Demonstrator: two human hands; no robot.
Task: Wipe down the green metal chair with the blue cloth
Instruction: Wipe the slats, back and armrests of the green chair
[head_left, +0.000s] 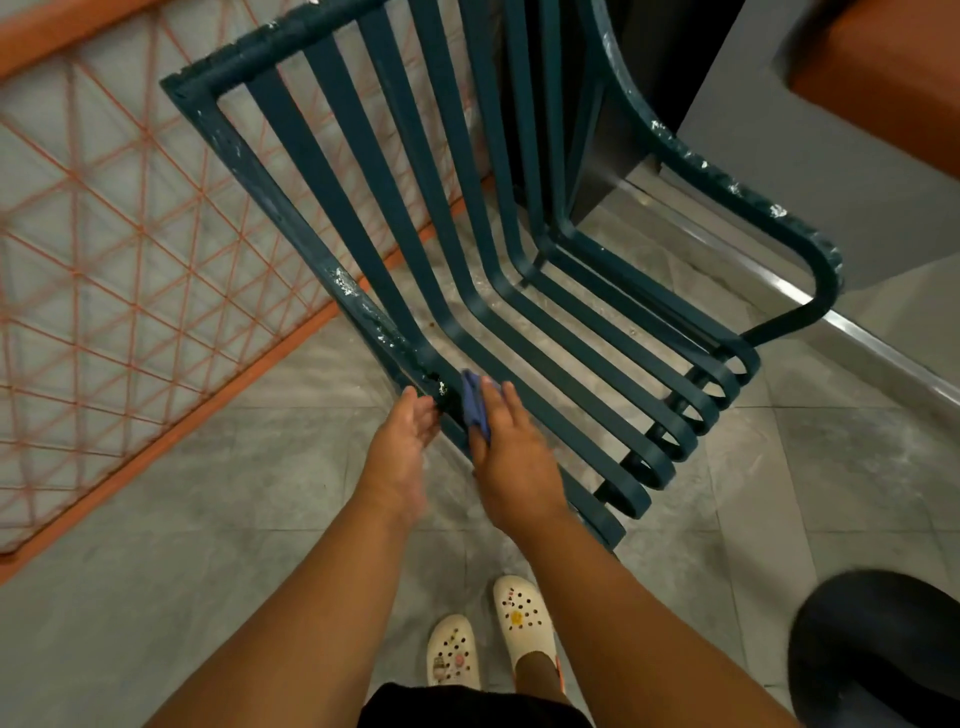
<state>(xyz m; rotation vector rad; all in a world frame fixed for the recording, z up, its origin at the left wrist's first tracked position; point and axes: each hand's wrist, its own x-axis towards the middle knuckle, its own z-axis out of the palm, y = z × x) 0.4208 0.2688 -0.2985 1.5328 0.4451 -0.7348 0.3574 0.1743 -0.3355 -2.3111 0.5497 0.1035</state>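
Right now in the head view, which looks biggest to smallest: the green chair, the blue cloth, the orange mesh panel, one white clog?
1. Green chair
2. Orange mesh panel, partly cut off by the frame, so the top two are unsure
3. White clog
4. Blue cloth, mostly hidden under the right hand

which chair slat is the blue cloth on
The outermost slat on the left-frame side, nearest both hands; the right hand presses the blue cloth there. The other slats are untouched.
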